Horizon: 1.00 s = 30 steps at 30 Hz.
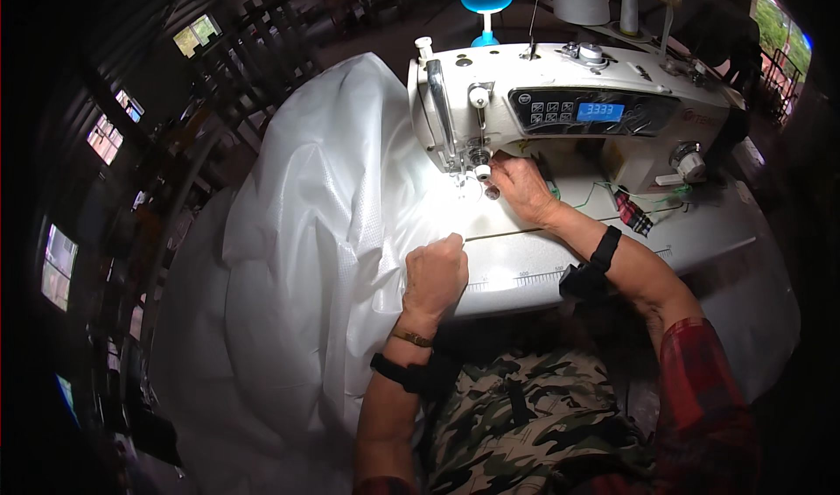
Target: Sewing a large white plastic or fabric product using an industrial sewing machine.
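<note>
White woven-look plastic sheet [315, 206]: the task's thing; it lies in large folds to the left of the needle area and hangs down beside the person, perhaps because it is too wide for the worktop.
White sewing machine [569, 75]: stands on the pale worktop [507, 250]; its lamp makes a strong glare at the needle, where the near edge of the sheet seems to lie.
Bare left hand [435, 272]: rests at the sheet's right border, before the needle, a place good for steadying the cloth.
Bare right hand [522, 189]: reaches from the right, close beside the needle, probably for fine control there.
Grip: both hands have bent fingers; glare and knuckles hide the fingertips, so I cannot tell whether they pinch anything.
Red-and-black plaid cloth scrap [632, 213]: lies right of the right hand, apart from the sheet.
</note>
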### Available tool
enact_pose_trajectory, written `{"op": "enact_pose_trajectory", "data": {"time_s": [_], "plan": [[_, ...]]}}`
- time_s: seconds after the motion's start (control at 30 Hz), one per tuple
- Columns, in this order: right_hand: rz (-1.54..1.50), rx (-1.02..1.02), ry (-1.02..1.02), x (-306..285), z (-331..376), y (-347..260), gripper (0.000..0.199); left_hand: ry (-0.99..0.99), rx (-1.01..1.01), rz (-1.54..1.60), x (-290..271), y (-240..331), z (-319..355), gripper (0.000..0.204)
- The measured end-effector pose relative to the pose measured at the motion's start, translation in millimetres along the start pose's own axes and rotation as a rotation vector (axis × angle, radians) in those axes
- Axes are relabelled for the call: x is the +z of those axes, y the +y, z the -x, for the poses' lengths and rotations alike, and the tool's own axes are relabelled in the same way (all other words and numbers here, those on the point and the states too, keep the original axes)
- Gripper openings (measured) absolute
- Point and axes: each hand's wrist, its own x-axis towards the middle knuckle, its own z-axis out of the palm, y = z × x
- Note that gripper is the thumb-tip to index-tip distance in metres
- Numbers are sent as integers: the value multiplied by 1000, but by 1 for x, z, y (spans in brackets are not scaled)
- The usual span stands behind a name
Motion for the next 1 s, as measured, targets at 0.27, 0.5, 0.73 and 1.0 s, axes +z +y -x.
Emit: {"op": "enact_pose_trajectory", "data": {"time_s": [0.27, 0.5, 0.73, 1.0], "plan": [[36, 3, -42, -6, 0, 1, 25, 78, -56, 111, -3, 14, 16, 9], [179, -16, -57, -9, -1, 2, 26, 66, -78, 118, -11, 23, 39, 10], [186, -17, -131, -16, -1, -3, 25, 68, -71, 95, -9, 10, 21, 5], [410, -122, -99, -20, 3, -4, 19, 92, -81, -11, -2, -16, -8, 7]]}}
